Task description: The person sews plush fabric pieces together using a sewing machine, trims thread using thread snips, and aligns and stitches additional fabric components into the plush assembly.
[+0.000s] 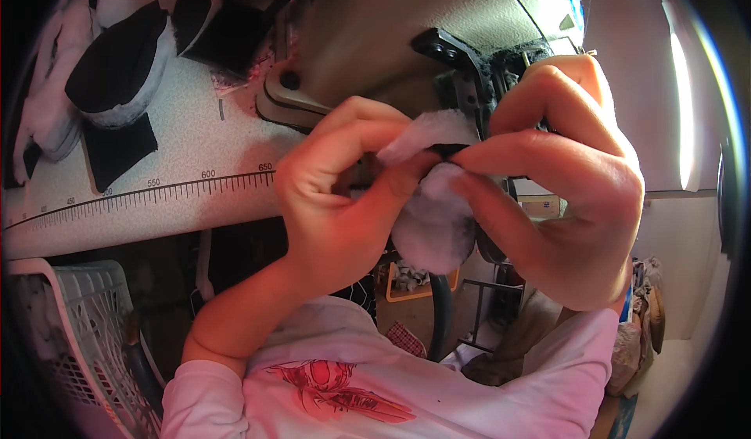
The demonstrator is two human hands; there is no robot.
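Close in front of the sewing machine (352,40), both my hands hold a small piece of black fabric with white fluffy pile (434,232). My left hand (332,188) pinches it between thumb and fingers, with a tuft of pile above the thumb. From the other side, my right hand (575,181) grips the narrow black edge with thumb and forefinger, its other fingers curled. The two sets of fingertips almost meet at that edge. Rounded and fluffy, the lower part of the piece hangs below the fingers. Part of the machine's needle area is hidden behind my hands.
Black fabric pieces with white pile (121,67) lie heaped at the far left of the pale table (211,138), whose front edge carries a printed ruler scale. A white plastic basket (98,314) stands lower left. An orange-rimmed tray (422,292) sits below. Bags (637,341) are at right.
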